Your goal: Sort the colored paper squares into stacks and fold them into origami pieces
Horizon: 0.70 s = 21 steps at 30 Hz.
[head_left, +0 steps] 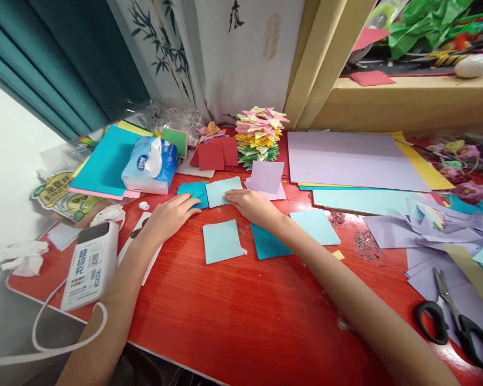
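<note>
My left hand (172,215) lies palm down with its fingers stretched out, fingertips on the edge of some teal paper squares (199,194). Just right of these is a light blue paper square (221,192), its right edge touched by the fingertips of my right hand (251,205). That hand is also palm down, fingers extended. Nearer to me lies another light blue square (222,241). A larger teal sheet (268,242) and a light blue sheet (317,226) are partly hidden under or behind my right forearm. Purple squares (266,177) sit beyond my right hand.
Scissors (453,316) lie on purple paper scraps at the right. Large coloured sheets (358,158) are stacked behind them. A folded-paper tower (261,136), red squares (217,154) and a tissue pack (149,163) stand at the back. A white power bank (90,268) with a cable is left.
</note>
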Tool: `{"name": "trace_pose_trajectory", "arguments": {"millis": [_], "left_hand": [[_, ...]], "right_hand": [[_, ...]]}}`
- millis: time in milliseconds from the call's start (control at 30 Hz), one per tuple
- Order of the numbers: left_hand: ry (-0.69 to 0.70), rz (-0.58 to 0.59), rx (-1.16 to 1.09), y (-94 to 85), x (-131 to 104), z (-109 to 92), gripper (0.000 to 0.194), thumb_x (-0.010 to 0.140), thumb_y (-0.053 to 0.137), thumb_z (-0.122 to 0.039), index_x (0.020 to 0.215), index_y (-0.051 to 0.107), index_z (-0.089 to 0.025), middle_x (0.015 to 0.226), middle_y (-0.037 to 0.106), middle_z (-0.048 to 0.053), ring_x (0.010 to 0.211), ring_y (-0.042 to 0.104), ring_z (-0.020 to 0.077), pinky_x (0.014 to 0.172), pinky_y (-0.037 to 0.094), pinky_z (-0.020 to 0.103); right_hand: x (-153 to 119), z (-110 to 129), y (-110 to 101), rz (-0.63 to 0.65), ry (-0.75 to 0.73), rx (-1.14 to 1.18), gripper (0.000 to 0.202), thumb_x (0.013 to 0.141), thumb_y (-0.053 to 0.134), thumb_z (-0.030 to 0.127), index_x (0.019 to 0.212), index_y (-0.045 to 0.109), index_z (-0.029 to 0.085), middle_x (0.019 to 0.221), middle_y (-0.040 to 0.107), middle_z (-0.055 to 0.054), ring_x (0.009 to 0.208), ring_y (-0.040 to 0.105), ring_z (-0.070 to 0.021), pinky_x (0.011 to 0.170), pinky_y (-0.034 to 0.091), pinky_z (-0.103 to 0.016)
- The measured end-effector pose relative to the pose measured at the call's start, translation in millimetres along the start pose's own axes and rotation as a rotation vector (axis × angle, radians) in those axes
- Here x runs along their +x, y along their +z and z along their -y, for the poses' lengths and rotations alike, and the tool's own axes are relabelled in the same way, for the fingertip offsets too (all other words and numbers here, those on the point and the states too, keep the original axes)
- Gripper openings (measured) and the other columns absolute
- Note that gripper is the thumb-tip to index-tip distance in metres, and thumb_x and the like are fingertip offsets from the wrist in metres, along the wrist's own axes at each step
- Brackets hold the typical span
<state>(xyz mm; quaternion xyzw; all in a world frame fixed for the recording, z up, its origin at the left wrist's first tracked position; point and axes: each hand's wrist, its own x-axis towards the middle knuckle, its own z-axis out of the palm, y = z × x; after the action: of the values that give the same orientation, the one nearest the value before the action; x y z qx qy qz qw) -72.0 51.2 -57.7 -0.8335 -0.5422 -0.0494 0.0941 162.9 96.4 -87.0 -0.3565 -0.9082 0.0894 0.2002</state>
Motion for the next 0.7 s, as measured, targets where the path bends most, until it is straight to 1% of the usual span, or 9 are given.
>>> {"name": "trace_pose_trajectory", "arguments": {"millis": [133,233,367,433,467,533,567,633,700], "left_hand": [[-0.001,0.011,-0.055,-1.8,0,2,0.034,0.091,0.036,-0.040,0.111,0.058,-0.025,0.112,0.059,0.004,0.091,0.060,0.0198,0.066,0.045,0.027],[0.010,0.010,-0.077,0.3,0,3,0.034,0.091,0.034,-0.039,0.110,0.059,-0.024,0.113,0.059,0.005,0.095,0.060,0.0200,0.072,0.046,0.029],[0.016,-0.067,-0.039,3.3,-2,5,0.035,0.093,0.029,-0.032,0.104,0.060,-0.020,0.110,0.062,0.006,0.097,0.059,0.0199,0.076,0.046,0.029],[-0.046,-0.165,-0.008,0.0,-3,7,0.034,0.093,0.029,-0.031,0.103,0.059,-0.019,0.103,0.064,0.008,0.094,0.060,0.0202,0.075,0.046,0.030],[-0.095,-0.234,-0.006,-3.2,-4,7,0.033,0.092,0.030,-0.031,0.104,0.059,-0.019,0.101,0.064,0.008,0.092,0.060,0.0204,0.074,0.046,0.030],[-0.205,-0.402,-0.055,-11.5,-5,6,0.031,0.091,0.033,-0.032,0.105,0.058,-0.019,0.099,0.063,0.009,0.092,0.060,0.0208,0.075,0.045,0.032],[-0.258,-0.486,-0.102,-15.8,-5,4,0.029,0.091,0.035,-0.032,0.104,0.057,-0.019,0.098,0.063,0.009,0.092,0.059,0.0209,0.075,0.045,0.032],[-0.346,-0.615,-0.222,-22.9,-6,-3,0.026,0.090,0.039,-0.034,0.100,0.058,-0.019,0.095,0.063,0.008,0.090,0.059,0.0198,0.076,0.045,0.032],[-0.424,-0.684,-0.355,-26.9,-5,-14,0.024,0.088,0.043,-0.036,0.094,0.059,-0.019,0.087,0.064,0.005,0.081,0.059,0.0168,0.070,0.046,0.029]], "right_hand": [[0,0,0,0.004,0.001,0.004,0.038,0.088,0.035,0.007,0.117,0.058,0.013,0.124,0.057,-0.007,0.116,0.051,-0.0182,0.094,0.046,-0.033],[0,0,0,-0.001,-0.002,0.007,0.037,0.089,0.035,0.007,0.117,0.058,0.013,0.123,0.057,-0.007,0.116,0.051,-0.0185,0.094,0.046,-0.033],[0,0,1,-0.003,-0.005,0.026,0.037,0.088,0.035,0.008,0.117,0.059,0.013,0.123,0.058,-0.007,0.116,0.051,-0.0190,0.095,0.046,-0.034],[0,0,0,0.002,0.008,0.053,0.037,0.088,0.036,0.008,0.116,0.060,0.014,0.123,0.058,-0.007,0.117,0.051,-0.0197,0.095,0.045,-0.035],[0,0,-1,0.005,0.021,0.076,0.036,0.088,0.037,0.009,0.115,0.060,0.014,0.122,0.058,-0.007,0.117,0.051,-0.0201,0.095,0.045,-0.036],[0,1,-6,-0.008,0.062,0.149,0.035,0.088,0.040,0.013,0.117,0.059,0.015,0.122,0.058,-0.008,0.115,0.052,-0.0211,0.095,0.045,-0.037],[0,3,-9,-0.034,0.087,0.204,0.034,0.087,0.043,0.016,0.118,0.058,0.015,0.122,0.058,-0.008,0.114,0.053,-0.0214,0.095,0.044,-0.037],[1,9,-18,-0.110,0.144,0.370,0.037,0.086,0.049,0.024,0.121,0.054,0.016,0.124,0.057,-0.008,0.114,0.053,-0.0216,0.096,0.042,-0.037],[2,18,-26,-0.156,0.204,0.644,0.047,0.084,0.052,0.035,0.127,0.047,0.016,0.127,0.054,-0.009,0.114,0.052,-0.0210,0.094,0.044,-0.036]]}}
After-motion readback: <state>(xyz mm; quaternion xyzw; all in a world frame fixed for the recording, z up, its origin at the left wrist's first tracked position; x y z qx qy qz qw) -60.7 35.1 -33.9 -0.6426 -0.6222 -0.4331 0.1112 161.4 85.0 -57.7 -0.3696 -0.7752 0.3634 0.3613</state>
